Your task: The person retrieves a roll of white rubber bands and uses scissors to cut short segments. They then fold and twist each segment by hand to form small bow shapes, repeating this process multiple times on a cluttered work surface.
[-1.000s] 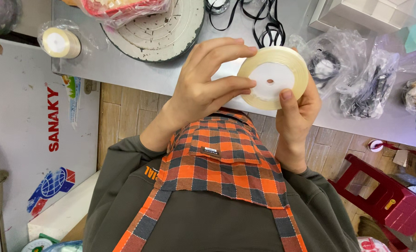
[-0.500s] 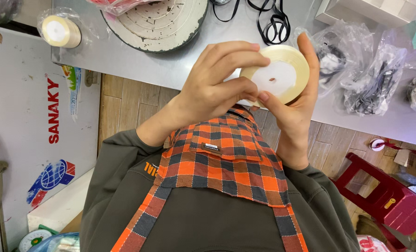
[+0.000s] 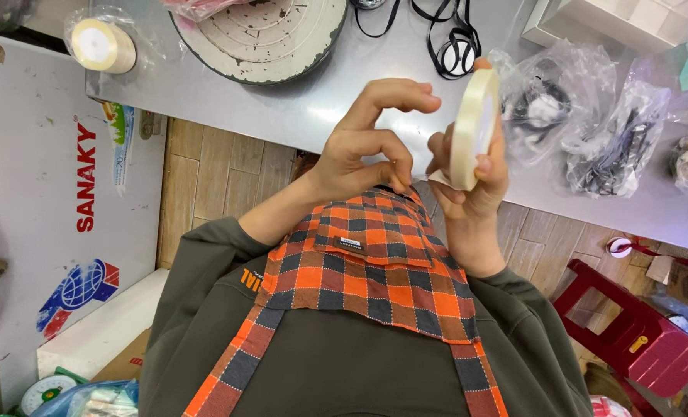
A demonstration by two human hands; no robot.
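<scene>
Cream ribbon roll (image 3: pixel 472 130) edge-on, right hand (image 3: pixel 471 185) gripping.

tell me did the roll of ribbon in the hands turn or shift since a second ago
Yes. The cream ribbon roll in the right hand has turned from face-on to edge-on and sits slightly further right along the grey table edge.

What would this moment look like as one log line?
right hand: holds cream ribbon roll edge-on | left hand: beside roll, fingers curled, empty | steel table behind
</scene>
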